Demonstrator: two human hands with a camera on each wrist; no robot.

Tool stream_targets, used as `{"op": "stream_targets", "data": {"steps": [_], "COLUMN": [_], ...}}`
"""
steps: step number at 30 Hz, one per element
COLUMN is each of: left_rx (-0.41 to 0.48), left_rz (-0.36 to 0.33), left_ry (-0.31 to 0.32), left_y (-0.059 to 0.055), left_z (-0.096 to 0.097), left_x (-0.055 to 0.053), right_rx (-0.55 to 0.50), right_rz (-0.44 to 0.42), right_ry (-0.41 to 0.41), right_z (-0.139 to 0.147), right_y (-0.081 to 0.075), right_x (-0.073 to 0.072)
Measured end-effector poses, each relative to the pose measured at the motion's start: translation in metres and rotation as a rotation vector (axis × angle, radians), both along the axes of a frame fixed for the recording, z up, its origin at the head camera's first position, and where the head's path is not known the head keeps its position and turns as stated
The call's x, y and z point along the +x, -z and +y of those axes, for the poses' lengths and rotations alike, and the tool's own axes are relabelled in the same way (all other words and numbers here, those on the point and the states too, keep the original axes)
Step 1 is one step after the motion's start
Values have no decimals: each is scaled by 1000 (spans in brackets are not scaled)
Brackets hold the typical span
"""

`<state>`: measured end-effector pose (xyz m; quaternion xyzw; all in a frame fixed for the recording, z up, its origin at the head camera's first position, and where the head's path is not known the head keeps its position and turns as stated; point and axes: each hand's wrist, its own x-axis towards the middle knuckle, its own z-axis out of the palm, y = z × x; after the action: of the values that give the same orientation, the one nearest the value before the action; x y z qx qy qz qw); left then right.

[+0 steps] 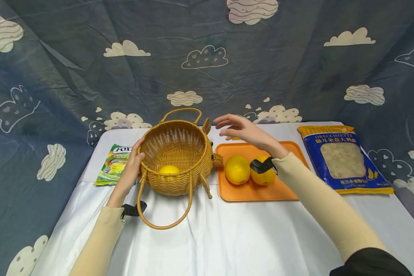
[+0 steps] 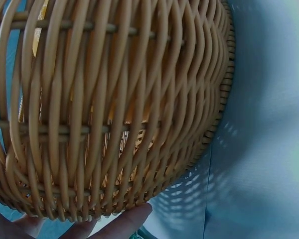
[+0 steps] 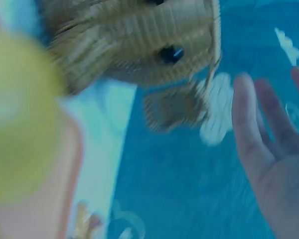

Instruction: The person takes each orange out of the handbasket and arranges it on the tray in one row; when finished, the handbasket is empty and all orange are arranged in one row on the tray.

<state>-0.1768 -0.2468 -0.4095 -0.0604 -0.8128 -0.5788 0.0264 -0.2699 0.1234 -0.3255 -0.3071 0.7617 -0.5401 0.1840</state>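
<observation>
A wicker basket [image 1: 179, 180] shaped like an animal, with two looped handles, stands tilted toward me on the white cloth. My left hand [image 1: 131, 165] holds its left side, thumb at the rim; in the left wrist view, fingers [image 2: 132, 219] lie along the woven wall [image 2: 124, 99]. Inside sits a round yellow fruit [image 1: 169, 169], partly hidden by the front rim. My right hand [image 1: 239, 128] hovers beyond the orange tray [image 1: 232, 194], right of the basket, fingers spread and holding nothing. Two yellow-orange fruits [image 1: 237, 170] rest on the tray, one partly behind the wrist strap.
On the left lies a green FOX'S candy bag [image 1: 112, 165], partly behind the left hand. A blue-and-yellow orecchiette pasta bag [image 1: 343, 159] lies to the right of the tray. A small yellow item [image 1: 236, 138] shows below the right hand. A dark cloud-print curtain [image 1: 207, 84] hangs behind.
</observation>
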Motion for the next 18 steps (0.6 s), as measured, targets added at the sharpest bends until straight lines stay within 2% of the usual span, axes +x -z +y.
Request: {"op": "stream_targets", "data": {"steps": [2, 6, 9, 13, 18], "left_rx": [1, 6, 5, 4, 5], "left_rz": [-4, -21, -30, -29, -28], "left_ry": [-1, 6, 8, 9, 14], "left_y": [-2, -17, -29, -31, -30], "left_z": [0, 8, 13, 13, 13], "left_x": [0, 8, 15, 16, 14], "right_rx": [-13, -8, 18, 110, 288], "right_rz": [-13, -85, -158, -251, -353], "right_ry": [-79, -225, -333, -455, -543], "right_z": [-20, -56, -82, -111, -140], "right_y": [-8, -17, -18, -17, -16], "right_x": [-9, -24, -32, -40, -43]}}
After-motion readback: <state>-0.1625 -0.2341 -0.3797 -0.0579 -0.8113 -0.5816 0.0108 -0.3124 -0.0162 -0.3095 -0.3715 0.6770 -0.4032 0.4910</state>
